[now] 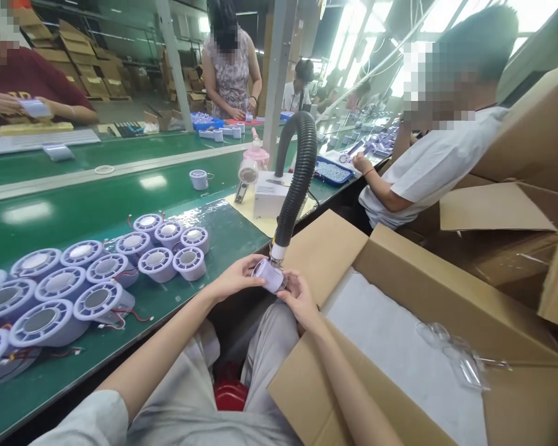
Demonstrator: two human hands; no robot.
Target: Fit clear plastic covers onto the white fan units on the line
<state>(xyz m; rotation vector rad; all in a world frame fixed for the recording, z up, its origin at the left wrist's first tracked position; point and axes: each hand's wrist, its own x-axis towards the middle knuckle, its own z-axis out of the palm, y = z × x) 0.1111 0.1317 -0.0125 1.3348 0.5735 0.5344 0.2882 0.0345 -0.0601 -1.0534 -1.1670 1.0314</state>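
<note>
- The green table runs from the near left to the far middle, a long work surface with other people seated or standing along its far and right sides.
- An open cardboard box fills the near right; a white sheet lines its floor, and a few clear plastic pieces lie on it toward the right.
- A black ribbed hose arches up from a white unit near the table's middle and bends down – its pale nozzle ends just above the hands.
- A cluster of round lilac fan housings sits on the near left of the table, packed side by side, some with thin red wires trailing.
- The left hand and the right hand meet over the lap, just off the table's near edge, each curled round one end of the same piece.
- That piece is a small lilac cylinder, tilted, held right under the nozzle – fingers pinch its sides from left and right.
- It looks like a light, stiff plastic shell with a smooth skin, so probably a bit slippery; the rim and outer wall seem the safest places to grip, and any loose wires are best left alone.
</note>
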